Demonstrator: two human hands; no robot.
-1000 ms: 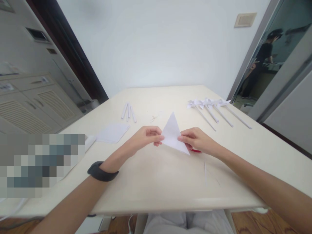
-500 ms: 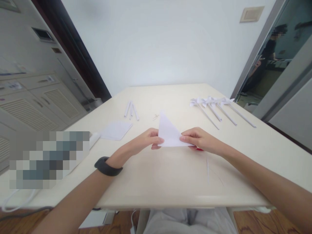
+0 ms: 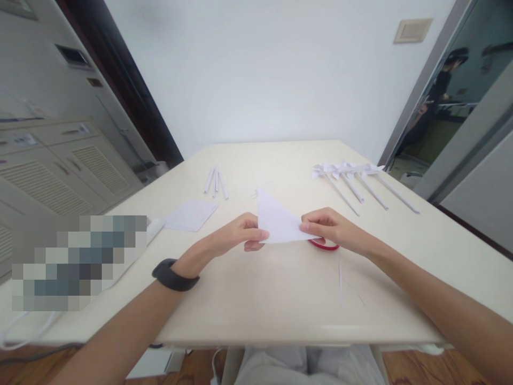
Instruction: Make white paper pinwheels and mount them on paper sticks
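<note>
Pinched between left hand and right hand, paper triangle stands upright.

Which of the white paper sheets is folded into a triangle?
The sheet pinched between the left hand and right hand; the stack of sheets to its left lies flat, square and untouched.

A cream table bears paper tubes, a sheet stack and pinwheels.
</note>
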